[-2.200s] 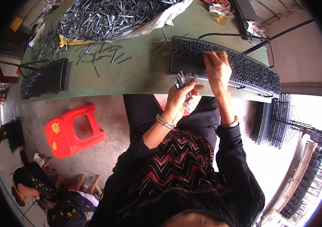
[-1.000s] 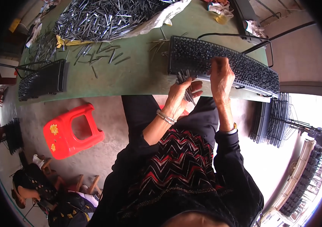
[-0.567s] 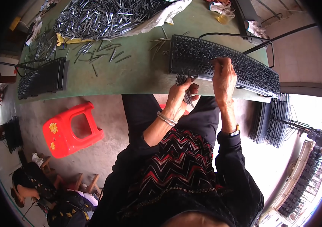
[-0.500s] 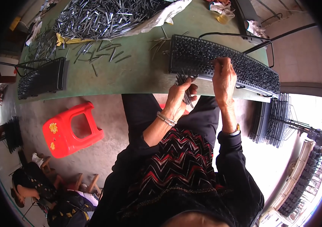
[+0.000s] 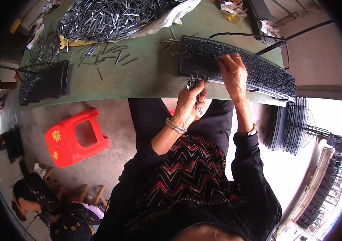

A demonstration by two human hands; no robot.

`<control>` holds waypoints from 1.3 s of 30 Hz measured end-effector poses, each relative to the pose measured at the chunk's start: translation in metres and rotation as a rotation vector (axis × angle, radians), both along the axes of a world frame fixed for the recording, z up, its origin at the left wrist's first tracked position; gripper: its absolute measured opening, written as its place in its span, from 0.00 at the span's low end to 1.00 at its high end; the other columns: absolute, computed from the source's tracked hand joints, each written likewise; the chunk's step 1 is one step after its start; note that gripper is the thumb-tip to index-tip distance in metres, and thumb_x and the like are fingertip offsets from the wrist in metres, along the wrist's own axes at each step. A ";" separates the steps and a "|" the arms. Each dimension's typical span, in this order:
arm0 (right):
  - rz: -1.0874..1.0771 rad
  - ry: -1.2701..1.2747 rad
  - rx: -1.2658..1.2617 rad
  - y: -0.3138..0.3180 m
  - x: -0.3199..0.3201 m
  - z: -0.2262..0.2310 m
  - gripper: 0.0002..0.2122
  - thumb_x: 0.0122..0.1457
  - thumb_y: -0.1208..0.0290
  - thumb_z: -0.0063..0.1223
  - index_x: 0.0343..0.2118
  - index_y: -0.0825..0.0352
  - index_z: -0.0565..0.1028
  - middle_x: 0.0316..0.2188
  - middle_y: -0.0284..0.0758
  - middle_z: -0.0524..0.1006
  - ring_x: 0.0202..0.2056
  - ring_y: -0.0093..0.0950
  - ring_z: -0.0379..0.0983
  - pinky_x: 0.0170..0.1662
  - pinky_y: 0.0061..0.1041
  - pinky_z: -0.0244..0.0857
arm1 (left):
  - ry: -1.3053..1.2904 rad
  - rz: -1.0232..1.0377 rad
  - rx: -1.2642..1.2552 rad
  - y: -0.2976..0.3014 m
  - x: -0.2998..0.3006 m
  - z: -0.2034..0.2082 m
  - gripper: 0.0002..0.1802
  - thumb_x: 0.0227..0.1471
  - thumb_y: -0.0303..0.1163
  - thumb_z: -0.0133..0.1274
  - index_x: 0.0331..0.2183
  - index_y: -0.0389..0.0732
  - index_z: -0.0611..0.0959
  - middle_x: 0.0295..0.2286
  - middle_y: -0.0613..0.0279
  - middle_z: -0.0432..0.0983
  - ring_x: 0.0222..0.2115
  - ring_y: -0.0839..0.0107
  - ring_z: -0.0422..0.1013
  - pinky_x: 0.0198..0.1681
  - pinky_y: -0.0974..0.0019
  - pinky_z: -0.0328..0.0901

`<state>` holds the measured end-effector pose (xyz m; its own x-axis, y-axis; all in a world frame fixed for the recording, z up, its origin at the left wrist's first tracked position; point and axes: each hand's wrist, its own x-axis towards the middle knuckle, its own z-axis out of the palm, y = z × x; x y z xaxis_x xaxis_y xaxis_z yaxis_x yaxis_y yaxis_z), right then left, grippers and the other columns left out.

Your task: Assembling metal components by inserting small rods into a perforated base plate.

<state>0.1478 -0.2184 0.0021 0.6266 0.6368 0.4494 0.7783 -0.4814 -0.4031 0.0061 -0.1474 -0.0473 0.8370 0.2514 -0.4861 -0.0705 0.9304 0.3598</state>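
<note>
A bunch of thin dark metal strips [image 5: 195, 80] sticks out of my left hand [image 5: 187, 103], whose fingers are closed round it just off the front edge of the long black perforated rack [image 5: 269, 76]. Over the rack's front, left of its middle, my right hand [image 5: 235, 78] is bent down with thumb and fingertips pinched together. Whatever those fingertips hold is too small or hidden to name. Rows of small holes cover the rack, many with dark pieces in them. It lies along the front right of the green table [image 5: 147, 82].
Loose metal strips heap up on a white sheet [image 5: 171, 20], with stray ones [image 5: 98, 56] nearby. A second black rack [image 5: 46, 84] sits at the table's left. Below stands a red plastic stool [image 5: 64, 140]. More racks [image 5: 285, 128] are at right; another person [image 5: 38, 197] is lower left.
My right hand has shifted left and slightly up along the rack, its fingers curling lower. My left hand has turned a little, and the strips in it point more upright.
</note>
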 end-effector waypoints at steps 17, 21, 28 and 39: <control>0.121 0.701 -0.039 -0.021 -0.037 0.007 0.07 0.56 0.73 0.54 0.34 0.70 0.77 0.26 0.31 0.73 0.28 0.17 0.68 0.31 0.19 0.60 | 0.021 -0.034 0.119 -0.004 -0.007 0.005 0.12 0.51 0.34 0.57 0.27 0.33 0.80 0.17 0.65 0.70 0.11 0.82 0.59 0.11 0.78 0.50; 0.141 0.838 -0.089 -0.026 -0.033 0.011 0.07 0.56 0.74 0.51 0.34 0.72 0.74 0.24 0.32 0.75 0.27 0.17 0.68 0.31 0.18 0.61 | 0.009 -0.097 0.156 -0.007 -0.009 0.004 0.14 0.51 0.37 0.57 0.26 0.35 0.80 0.17 0.66 0.70 0.11 0.82 0.58 0.11 0.78 0.48; -0.092 0.550 0.240 -0.018 -0.034 0.022 0.03 0.58 0.79 0.48 0.33 0.72 0.73 0.24 0.33 0.76 0.26 0.20 0.73 0.33 0.18 0.67 | 0.081 -0.045 0.118 -0.001 -0.003 0.004 0.16 0.52 0.39 0.56 0.36 0.35 0.77 0.27 0.57 0.78 0.17 0.80 0.63 0.15 0.79 0.54; -0.148 0.325 0.277 0.005 -0.019 -0.005 0.01 0.58 0.79 0.48 0.32 0.70 0.70 0.26 0.37 0.79 0.29 0.25 0.79 0.30 0.20 0.70 | -0.046 -0.061 0.046 -0.001 0.003 -0.010 0.13 0.55 0.35 0.52 0.39 0.37 0.77 0.30 0.56 0.77 0.27 0.75 0.71 0.26 0.73 0.64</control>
<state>0.1285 -0.2131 -0.0026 0.8389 0.4126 0.3551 0.5206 -0.4175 -0.7447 0.0090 -0.1479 -0.0569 0.8725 0.2204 -0.4361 -0.0313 0.9158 0.4003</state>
